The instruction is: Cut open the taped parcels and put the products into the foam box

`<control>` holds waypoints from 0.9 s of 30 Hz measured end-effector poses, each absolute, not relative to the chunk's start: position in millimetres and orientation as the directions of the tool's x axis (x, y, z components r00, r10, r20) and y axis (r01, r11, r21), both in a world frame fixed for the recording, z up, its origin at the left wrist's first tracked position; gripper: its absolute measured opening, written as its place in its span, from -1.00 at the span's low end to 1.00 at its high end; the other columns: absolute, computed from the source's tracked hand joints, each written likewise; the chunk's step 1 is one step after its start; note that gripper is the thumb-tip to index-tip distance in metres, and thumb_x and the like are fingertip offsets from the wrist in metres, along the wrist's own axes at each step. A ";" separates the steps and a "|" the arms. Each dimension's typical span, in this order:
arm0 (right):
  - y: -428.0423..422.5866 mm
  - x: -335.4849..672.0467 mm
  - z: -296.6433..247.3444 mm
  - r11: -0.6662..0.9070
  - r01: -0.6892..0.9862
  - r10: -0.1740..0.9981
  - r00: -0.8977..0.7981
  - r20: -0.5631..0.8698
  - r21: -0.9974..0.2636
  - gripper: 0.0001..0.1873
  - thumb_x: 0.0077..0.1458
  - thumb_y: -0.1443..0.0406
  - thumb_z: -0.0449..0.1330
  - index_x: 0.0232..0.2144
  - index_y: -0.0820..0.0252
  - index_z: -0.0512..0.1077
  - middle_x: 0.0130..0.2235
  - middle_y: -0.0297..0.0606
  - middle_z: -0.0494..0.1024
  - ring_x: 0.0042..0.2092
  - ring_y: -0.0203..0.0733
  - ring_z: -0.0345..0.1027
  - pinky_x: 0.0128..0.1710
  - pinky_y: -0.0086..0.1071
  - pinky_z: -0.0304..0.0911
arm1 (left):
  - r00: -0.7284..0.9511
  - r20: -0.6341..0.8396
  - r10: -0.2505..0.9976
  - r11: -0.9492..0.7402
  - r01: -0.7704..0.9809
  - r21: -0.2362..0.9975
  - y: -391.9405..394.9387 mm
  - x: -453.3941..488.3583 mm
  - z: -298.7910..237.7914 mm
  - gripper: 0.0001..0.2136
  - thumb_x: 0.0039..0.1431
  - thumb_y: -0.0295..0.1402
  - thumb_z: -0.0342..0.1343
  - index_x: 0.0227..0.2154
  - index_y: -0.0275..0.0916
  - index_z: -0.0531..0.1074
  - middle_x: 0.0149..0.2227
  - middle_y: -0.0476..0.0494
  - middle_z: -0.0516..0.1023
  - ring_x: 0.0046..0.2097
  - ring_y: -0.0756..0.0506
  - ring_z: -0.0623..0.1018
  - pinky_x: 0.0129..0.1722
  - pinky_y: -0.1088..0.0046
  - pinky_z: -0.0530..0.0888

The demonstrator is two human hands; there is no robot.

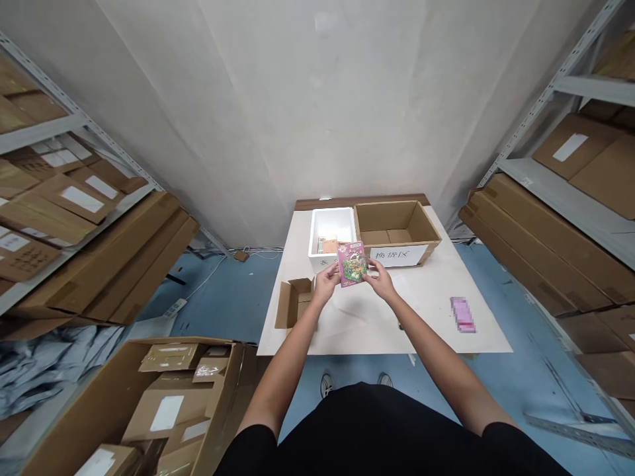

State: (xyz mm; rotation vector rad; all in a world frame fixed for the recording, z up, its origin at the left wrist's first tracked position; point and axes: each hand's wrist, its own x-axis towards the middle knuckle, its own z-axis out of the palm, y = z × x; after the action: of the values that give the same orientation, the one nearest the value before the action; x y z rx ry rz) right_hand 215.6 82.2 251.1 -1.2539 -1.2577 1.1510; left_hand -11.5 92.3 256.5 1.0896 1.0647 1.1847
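Note:
Between both hands I hold up a purple packet [352, 264] with a colourful flower picture on its face. My left hand [327, 283] grips its left edge, and my right hand [381, 281] has its lower right edge. The packet is above the table, in front of a white box [333, 217] with small items inside and a cardboard box [430, 233] bearing a white label with writing. Near my left forearm stands a small open carton [284, 305], partly hidden by the arm. A pink, pixelated item [463, 315] lies on the table's right side.
The pale table [367, 330] stands against a grey wall. A large carton [237, 383] full of smaller boxes is at the lower left. Shelves with boxes [119, 264] rise on the left, and more long cartons [526, 244] fill the right shelving.

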 end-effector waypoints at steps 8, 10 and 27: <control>84.5 243.9 253.1 -0.179 -0.235 0.975 -0.169 -0.141 -0.955 -0.25 -0.15 0.10 0.50 0.12 0.06 0.46 -0.09 -0.16 0.70 -0.13 -0.01 0.61 -0.13 -0.18 0.50 | 0.076 -0.088 0.993 0.096 -0.123 0.988 93.6 -7.5 264.0 -0.32 -0.07 -0.10 0.51 0.15 -0.22 0.58 0.07 -0.30 0.66 0.03 -0.27 0.65 0.11 0.01 0.58; 82.6 247.2 258.5 -0.145 -0.251 0.981 -0.162 -0.107 -0.957 -0.26 -0.12 0.09 0.49 0.13 0.05 0.45 -0.07 -0.15 0.70 -0.12 0.00 0.62 -0.12 -0.17 0.50 | -0.050 -0.013 0.999 0.012 -0.018 1.000 88.7 11.3 268.9 -0.48 0.02 -0.13 0.47 0.06 -0.18 0.64 0.09 -0.27 0.65 0.09 -0.27 0.63 0.19 0.05 0.53; 111.1 283.8 260.4 -0.071 -0.168 0.983 -0.180 -0.040 -0.983 -0.12 -0.07 0.14 0.42 0.32 0.03 0.34 0.03 -0.15 0.64 -0.06 -0.03 0.54 -0.09 -0.18 0.48 | 0.128 -0.106 0.986 0.131 -0.208 0.969 100.1 36.7 281.3 -0.14 -0.18 -0.07 0.57 0.24 -0.23 0.51 0.00 -0.31 0.69 0.02 -0.30 0.66 0.03 0.04 0.63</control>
State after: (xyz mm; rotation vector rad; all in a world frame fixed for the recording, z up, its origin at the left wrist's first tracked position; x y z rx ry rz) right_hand 283.8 111.1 260.4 -1.0298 -1.1767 1.4569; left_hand 36.7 100.1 281.3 1.0163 1.0212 1.1337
